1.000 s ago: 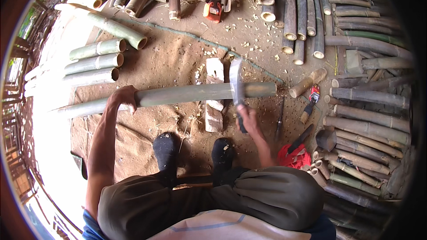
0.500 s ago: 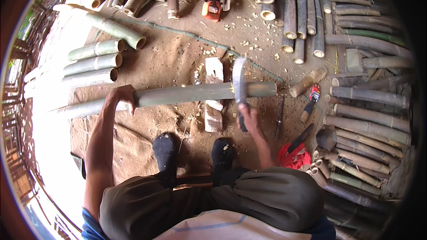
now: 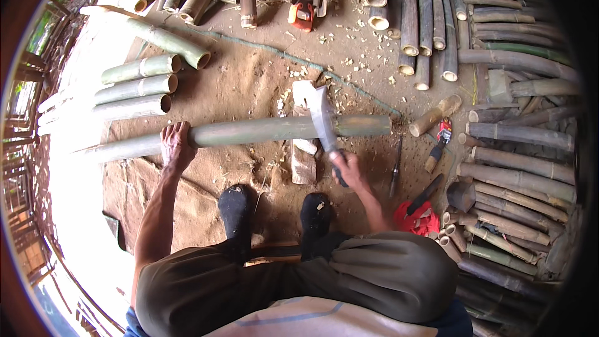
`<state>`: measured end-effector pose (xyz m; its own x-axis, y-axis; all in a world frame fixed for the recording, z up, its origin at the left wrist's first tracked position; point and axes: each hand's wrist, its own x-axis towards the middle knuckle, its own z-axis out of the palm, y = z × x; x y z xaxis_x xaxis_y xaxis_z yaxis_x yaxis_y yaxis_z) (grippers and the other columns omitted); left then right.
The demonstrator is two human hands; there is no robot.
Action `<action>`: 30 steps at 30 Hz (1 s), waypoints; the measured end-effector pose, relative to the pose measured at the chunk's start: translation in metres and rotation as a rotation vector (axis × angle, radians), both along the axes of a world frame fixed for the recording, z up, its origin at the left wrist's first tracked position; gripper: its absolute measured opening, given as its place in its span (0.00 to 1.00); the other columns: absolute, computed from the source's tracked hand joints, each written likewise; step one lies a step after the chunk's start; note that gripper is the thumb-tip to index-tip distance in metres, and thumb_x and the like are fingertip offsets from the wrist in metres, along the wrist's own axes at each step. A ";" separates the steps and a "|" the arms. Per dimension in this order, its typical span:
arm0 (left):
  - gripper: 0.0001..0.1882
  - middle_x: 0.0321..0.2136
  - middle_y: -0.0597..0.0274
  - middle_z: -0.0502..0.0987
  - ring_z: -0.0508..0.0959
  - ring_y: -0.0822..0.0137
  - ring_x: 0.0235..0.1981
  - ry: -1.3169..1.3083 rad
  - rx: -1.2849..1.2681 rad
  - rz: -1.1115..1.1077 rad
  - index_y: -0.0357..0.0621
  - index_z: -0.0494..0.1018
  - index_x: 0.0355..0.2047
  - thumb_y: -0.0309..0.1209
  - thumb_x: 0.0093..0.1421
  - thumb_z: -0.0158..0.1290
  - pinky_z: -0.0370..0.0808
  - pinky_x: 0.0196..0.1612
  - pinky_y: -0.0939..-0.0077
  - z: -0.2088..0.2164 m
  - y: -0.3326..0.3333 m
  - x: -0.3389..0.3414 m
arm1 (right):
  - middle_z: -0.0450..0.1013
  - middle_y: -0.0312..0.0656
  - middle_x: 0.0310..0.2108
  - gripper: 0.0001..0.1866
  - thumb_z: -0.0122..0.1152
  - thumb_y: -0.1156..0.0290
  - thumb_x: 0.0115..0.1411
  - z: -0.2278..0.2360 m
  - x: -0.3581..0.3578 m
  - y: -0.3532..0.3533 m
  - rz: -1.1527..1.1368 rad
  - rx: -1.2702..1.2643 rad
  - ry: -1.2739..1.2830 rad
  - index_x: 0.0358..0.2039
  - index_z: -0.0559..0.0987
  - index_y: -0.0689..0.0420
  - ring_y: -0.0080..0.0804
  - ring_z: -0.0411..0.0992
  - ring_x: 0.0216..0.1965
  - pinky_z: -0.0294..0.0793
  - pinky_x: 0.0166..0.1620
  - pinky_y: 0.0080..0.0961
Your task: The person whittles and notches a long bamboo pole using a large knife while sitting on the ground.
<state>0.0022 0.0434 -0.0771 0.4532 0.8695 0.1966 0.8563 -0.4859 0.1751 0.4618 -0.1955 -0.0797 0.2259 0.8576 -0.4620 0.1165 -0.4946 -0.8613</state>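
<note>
A long green-grey bamboo pole (image 3: 249,132) lies crosswise in front of my feet, resting over a pale notched wooden block (image 3: 304,168). My left hand (image 3: 176,142) is wrapped over the pole left of the block, knuckles on top. In my right hand (image 3: 350,170) is the dark handle of a machete (image 3: 322,118) with a broad, curved blade, blurred by motion. The blade crosses over the pole just right of the block, its tip leaning left. Whether its edge touches the pole, I cannot tell.
Cut bamboo sections (image 3: 137,87) lie at the left. A saw with an orange handle (image 3: 301,17) is at the back, among stacked poles. Right of me are a short bamboo piece (image 3: 427,122), a red-and-black tool (image 3: 442,137), a thin rod (image 3: 396,168), a red cloth (image 3: 418,217) and bamboo stacks (image 3: 518,178).
My left hand has changed its grip, its fingers now lying over the top of the pole. The machete blade has swung from nearly upright to leaning left.
</note>
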 end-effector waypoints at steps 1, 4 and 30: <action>0.17 0.38 0.54 0.79 0.77 0.47 0.45 0.008 -0.043 -0.009 0.46 0.73 0.40 0.26 0.48 0.63 0.69 0.54 0.51 0.002 0.001 0.002 | 0.75 0.38 0.16 0.26 0.55 0.47 0.75 -0.001 0.006 0.001 -0.296 -0.040 0.164 0.35 0.80 0.61 0.27 0.75 0.15 0.73 0.20 0.28; 0.16 0.37 0.54 0.80 0.77 0.46 0.44 0.038 -0.157 0.003 0.46 0.73 0.39 0.24 0.49 0.62 0.69 0.53 0.51 0.009 0.003 0.008 | 0.75 0.39 0.16 0.25 0.56 0.49 0.74 -0.005 0.016 -0.001 -0.293 -0.065 0.106 0.34 0.80 0.61 0.27 0.75 0.15 0.73 0.19 0.28; 0.38 0.39 0.52 0.86 0.85 0.50 0.46 0.319 -0.706 -0.030 0.45 0.82 0.45 0.31 0.27 0.79 0.81 0.51 0.57 0.033 0.055 0.007 | 0.73 0.38 0.16 0.28 0.58 0.45 0.72 0.023 0.038 0.005 -0.053 -0.094 -0.080 0.35 0.77 0.62 0.27 0.73 0.14 0.73 0.18 0.30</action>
<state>0.0097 0.0981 -0.0440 0.4203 0.7266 -0.5436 0.9055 -0.3747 0.1993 0.5000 -0.1908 -0.0569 0.3089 0.7975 -0.5183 0.1548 -0.5798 -0.7999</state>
